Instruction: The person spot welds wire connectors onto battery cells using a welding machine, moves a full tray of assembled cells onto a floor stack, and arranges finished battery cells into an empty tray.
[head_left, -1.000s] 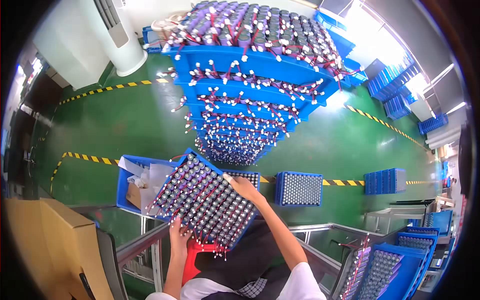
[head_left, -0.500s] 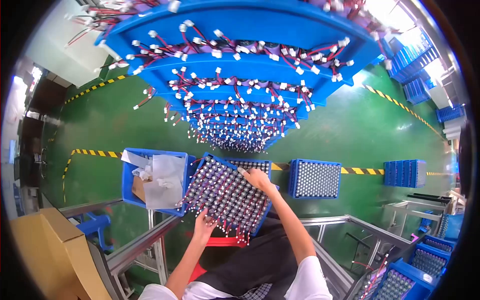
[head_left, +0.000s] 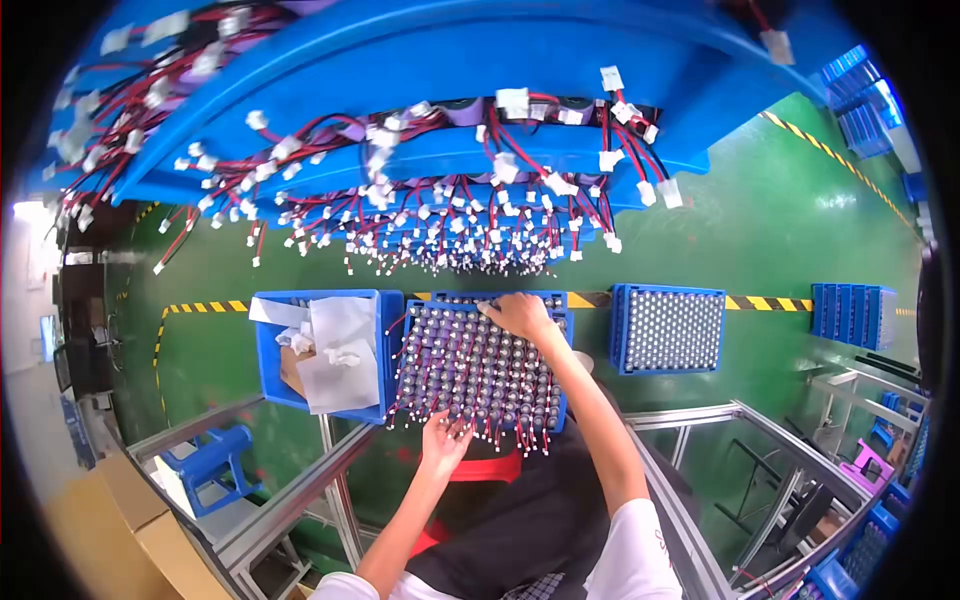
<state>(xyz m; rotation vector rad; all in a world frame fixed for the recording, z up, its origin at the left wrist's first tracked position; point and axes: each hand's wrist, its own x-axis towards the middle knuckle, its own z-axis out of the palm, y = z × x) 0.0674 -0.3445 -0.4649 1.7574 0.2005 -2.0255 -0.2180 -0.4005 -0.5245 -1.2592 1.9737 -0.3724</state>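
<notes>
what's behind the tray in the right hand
A second tray of cells shows past the far edge; the held tray and right hand cover the rest, so I can't see it.

Blue tray (head_left: 562, 412) of wired cylindrical cells (head_left: 475, 365)

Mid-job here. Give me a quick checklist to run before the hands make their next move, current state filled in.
1. Right hand on the tray's far edge: ok.
2. Left hand at the near edge: ok; how firmly it supports the tray, cannot tell.
3. Cells standing in rows: ok.
4. Connectors inside the near edge: not ok, many hang over it.
5. Tray resting on something below: cannot tell, its underside is hidden.
6. Clear room on the bin side: not ok, the tray's left edge looks very close to it.
</notes>
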